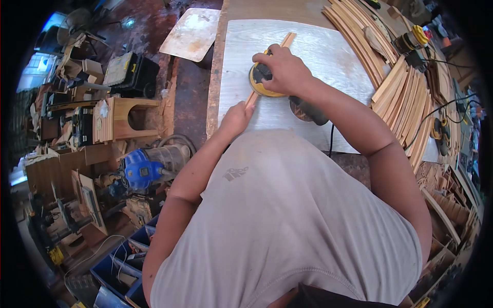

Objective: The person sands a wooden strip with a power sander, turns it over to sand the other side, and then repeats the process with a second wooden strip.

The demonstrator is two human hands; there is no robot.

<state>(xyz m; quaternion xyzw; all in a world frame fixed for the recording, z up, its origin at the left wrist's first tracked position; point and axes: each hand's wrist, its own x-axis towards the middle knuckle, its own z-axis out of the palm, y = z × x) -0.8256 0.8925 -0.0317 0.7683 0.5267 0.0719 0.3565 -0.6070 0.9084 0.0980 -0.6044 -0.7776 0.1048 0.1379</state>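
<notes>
My right hand [285,66] is wrapped over the top of a yellow and black sander [261,77], which rests on a narrow wooden strip [288,40]. The near end of that strip is gripped by my left hand [239,117], its fingers closed around the wood. Beneath them lies a pale grey wood-grain board [318,51] on the workbench. A dark cylindrical part [308,110], seemingly the sander's dust canister, sits below my right wrist, partly hidden by the forearm. From near it a black cord [332,138] hangs toward the bench's front edge.
Stacks of thin wooden strips [405,102] lie on the right of the bench. Another yellow and black power tool [411,40] stands at the far right, with cables nearby. To the left are a wooden stool [120,119], a blue-topped machine [141,168] and a black toolbox [138,77].
</notes>
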